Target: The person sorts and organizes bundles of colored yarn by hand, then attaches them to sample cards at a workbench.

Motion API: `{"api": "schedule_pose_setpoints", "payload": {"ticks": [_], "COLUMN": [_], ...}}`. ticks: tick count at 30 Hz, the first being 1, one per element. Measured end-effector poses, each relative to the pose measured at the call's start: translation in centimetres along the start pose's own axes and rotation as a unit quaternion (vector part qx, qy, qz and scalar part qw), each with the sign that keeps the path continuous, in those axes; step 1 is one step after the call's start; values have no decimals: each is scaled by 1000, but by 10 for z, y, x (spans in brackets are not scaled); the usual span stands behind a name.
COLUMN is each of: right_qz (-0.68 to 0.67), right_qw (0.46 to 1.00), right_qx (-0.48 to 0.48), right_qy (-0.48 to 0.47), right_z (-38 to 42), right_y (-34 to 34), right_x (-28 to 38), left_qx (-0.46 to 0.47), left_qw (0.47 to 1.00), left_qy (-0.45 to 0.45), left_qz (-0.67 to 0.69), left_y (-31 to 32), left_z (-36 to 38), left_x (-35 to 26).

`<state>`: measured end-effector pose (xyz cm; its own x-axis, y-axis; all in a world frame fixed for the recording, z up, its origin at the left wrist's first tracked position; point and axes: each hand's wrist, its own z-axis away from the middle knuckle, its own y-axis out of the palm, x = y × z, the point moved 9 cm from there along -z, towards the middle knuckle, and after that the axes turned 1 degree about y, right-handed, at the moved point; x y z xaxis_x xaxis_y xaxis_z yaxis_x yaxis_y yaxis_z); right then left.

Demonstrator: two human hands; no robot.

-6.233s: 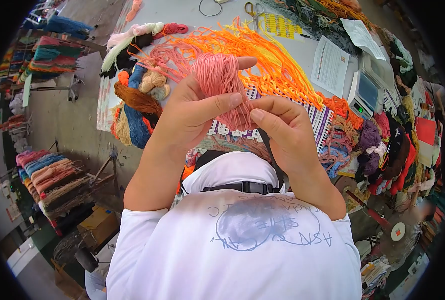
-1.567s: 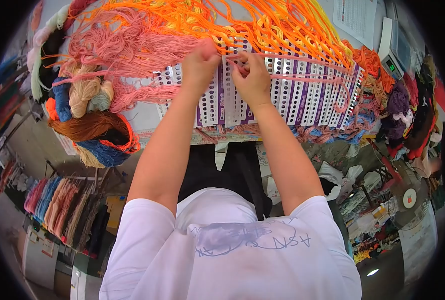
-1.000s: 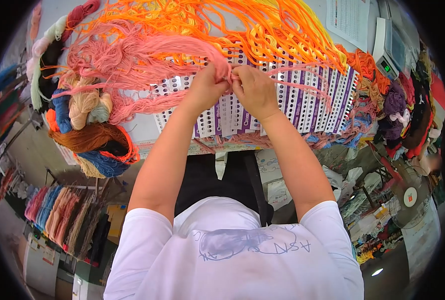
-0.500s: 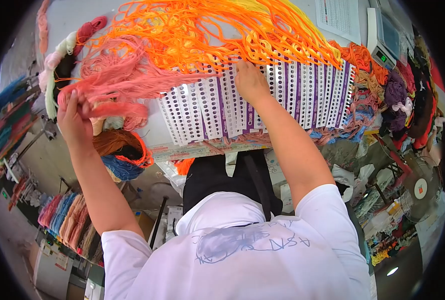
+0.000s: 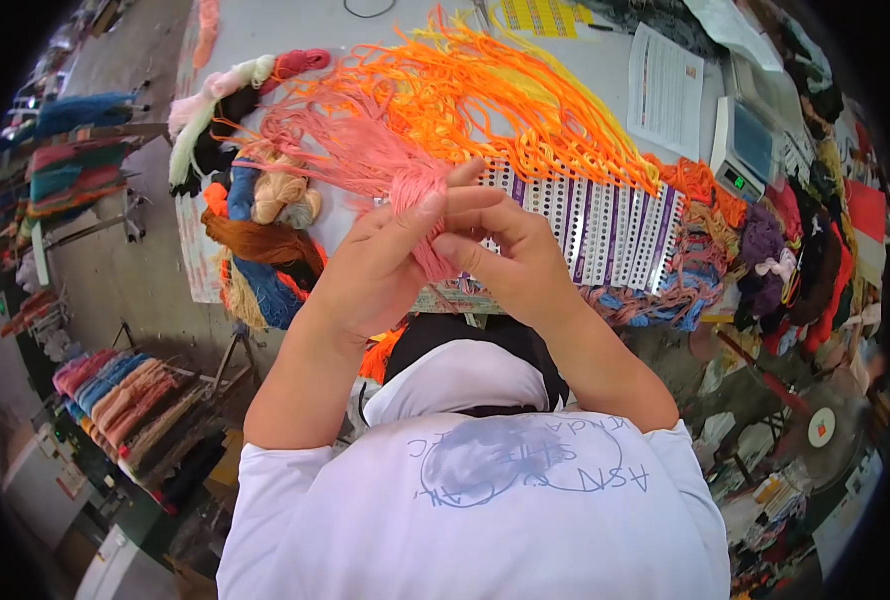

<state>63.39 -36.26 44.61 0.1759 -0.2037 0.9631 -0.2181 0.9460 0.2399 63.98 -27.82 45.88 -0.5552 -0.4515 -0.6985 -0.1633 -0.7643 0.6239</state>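
Observation:
My left hand is closed on the end of a pink thread bundle, in front of my chest at the table edge. Right beside it, my right hand meets the same bundle, its fingers curled near my left fingers. From there the loose pink strands run back and left over the table. Orange and yellow threads fan out behind my hands. White and purple cards with rows of holes lie side by side under the thread ends, to the right of my hands; my arms hide part of them.
On the right stand a scale and a printed sheet, with heaps of coloured yarn beyond. Brown and blue skeins hang at the table's left corner. A fan is at the lower right.
My left hand has moved right with the pink bundle, off the left side. My right hand has left the cards and come to the bundle. The view has shifted, showing more of the table.

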Motion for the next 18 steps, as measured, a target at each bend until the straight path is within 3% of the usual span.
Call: {"api": "schedule_pose_setpoints", "payload": {"ticks": [4, 9, 12, 16, 18], "right_qz": [-139, -94, -39, -111, -193], "right_qw": [987, 994, 999, 993, 974], "right_qx": [20, 27, -8, 20, 56], "right_qy": [76, 57, 36, 18, 101], "right_z": [19, 32, 36, 38, 43], "right_y": [3, -1, -9, -3, 2], "right_x": [20, 42, 48, 62, 57], "left_qx": [37, 9, -64, -29, -42], "left_qw": [999, 1000, 994, 992, 988], "left_qy": [-13, -4, 84, 111, 134], "left_qz": [9, 17, -27, -47, -62], "left_y": [25, 39, 36, 34, 48], "left_z": [19, 33, 43, 47, 51], "left_x": [-12, -19, -33, -39, -43]}}
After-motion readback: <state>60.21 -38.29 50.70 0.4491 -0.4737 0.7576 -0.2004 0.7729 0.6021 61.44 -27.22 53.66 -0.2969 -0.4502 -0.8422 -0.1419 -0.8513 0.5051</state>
